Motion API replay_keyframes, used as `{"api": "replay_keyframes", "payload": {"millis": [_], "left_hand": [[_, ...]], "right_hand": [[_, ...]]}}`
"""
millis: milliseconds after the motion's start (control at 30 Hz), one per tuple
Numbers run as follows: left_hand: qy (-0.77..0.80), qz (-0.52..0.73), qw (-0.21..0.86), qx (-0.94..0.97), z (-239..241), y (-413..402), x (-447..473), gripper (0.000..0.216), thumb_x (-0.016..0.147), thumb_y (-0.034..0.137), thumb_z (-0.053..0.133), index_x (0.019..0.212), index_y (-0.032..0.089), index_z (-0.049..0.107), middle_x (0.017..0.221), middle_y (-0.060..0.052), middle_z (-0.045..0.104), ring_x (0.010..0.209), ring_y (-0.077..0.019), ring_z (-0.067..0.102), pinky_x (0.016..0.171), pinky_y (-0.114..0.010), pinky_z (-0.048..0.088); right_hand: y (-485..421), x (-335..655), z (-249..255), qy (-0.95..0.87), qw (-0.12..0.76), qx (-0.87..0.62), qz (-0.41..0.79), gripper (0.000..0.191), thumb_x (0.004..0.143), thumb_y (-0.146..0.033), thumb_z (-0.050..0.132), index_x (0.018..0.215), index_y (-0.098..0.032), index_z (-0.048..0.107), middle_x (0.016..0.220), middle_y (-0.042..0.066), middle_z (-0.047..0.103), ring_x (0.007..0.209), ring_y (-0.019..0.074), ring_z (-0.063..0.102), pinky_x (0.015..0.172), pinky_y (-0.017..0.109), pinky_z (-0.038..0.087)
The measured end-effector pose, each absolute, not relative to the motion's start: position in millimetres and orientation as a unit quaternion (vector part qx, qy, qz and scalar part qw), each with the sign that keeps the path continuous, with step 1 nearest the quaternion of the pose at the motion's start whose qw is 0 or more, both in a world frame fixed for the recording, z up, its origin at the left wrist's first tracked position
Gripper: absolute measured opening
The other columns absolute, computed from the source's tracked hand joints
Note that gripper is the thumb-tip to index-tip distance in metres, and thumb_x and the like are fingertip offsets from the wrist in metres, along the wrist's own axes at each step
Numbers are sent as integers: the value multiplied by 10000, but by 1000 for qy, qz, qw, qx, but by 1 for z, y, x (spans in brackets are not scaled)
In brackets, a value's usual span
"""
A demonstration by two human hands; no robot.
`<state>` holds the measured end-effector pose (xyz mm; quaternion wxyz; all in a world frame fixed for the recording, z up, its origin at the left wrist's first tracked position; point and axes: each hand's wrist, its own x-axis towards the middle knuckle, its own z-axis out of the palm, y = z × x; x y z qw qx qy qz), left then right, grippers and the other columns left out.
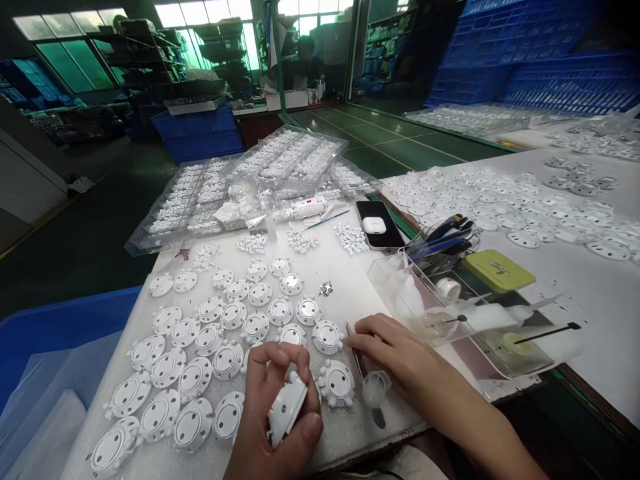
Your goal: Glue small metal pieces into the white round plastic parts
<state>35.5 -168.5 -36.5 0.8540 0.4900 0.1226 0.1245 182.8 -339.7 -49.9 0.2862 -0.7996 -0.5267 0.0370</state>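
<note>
Left hand (pixel 273 417) closed round a white round part (pixel 286 408), held tilted on edge at the table's (pixel 350 293) near edge.
Right hand (pixel 395 353) rested palm-down just beside, fingers pinched on tweezers (pixel 356 353); tips near a flat-lying round part (pixel 327 335). Rows of like parts (pixel 200 353) lay left of it; a small clear cup (pixel 376 387) sat under the wrist.
</note>
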Motion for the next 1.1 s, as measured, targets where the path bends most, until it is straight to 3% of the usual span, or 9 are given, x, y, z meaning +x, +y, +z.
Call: {"api": "replay_keyframes", "payload": {"millis": [200,367,433,633,767,833,933,1000,1100], "left_hand": [[136,125,856,482,-38,-166,32,378,886,440,769,1057,321,453,977,27,419,628,-44,386,556,-220,255],[87,62,872,478,-45,-156,30,297,940,389,710,1055,320,444,937,29,412,629,-58,391,559,-216,320],[69,41,868,490,-46,-155,30,269,960,385,682,1054,317,439,910,33,411,628,-64,390,560,-213,327],[147,101,853,491,-39,-165,31,311,933,446,712,1058,311,461,933,40,443,607,-42,350,551,-212,272],[141,99,860,480,-39,-169,32,348,923,473,719,1072,321,445,907,46,451,578,-38,312,526,-219,225],[143,96,861,480,-39,-169,32,347,921,480,720,1074,323,450,919,45,447,578,-37,308,523,-221,220],[148,94,860,479,-38,-169,31,334,921,473,723,1060,312,465,939,43,432,593,-30,332,529,-208,241],[154,83,863,475,-38,-167,30,337,917,473,728,1036,296,467,936,42,431,604,-31,352,538,-202,266],[143,56,868,473,-43,-162,28,331,920,450,725,1022,287,455,962,31,454,609,-39,366,548,-208,298]], "right_hand": [[-344,186,-46,-581,246,-776,14,383,970,-25,450,1247,-230,615,1073,52,668,927,177,640,799,265,534],[-340,184,-33,-580,210,-784,65,239,1016,-116,462,1076,-227,665,883,16,629,788,158,609,663,229,502],[-341,186,-30,-600,212,-769,57,253,1039,-146,433,1090,-217,670,878,29,642,790,166,605,677,250,512],[-358,181,-33,-568,369,-735,4,332,1018,-155,501,1294,-289,627,966,41,706,855,165,677,732,260,563],[-348,169,-35,-453,495,-734,-101,393,934,-104,641,1264,-317,645,996,21,731,905,166,713,791,256,590],[-332,171,-37,-404,515,-748,-112,309,908,-114,693,1159,-293,691,996,16,752,915,171,729,804,261,603],[-311,181,-43,-339,533,-776,0,104,934,-250,705,1033,-232,729,916,26,774,825,173,753,709,254,621],[-304,186,-49,-289,554,-780,37,143,954,-326,684,1022,-211,735,887,32,775,795,172,759,699,256,629],[-307,185,-60,-278,546,-788,-64,105,941,-279,703,1027,-223,726,939,24,774,844,164,756,792,266,631]]}}
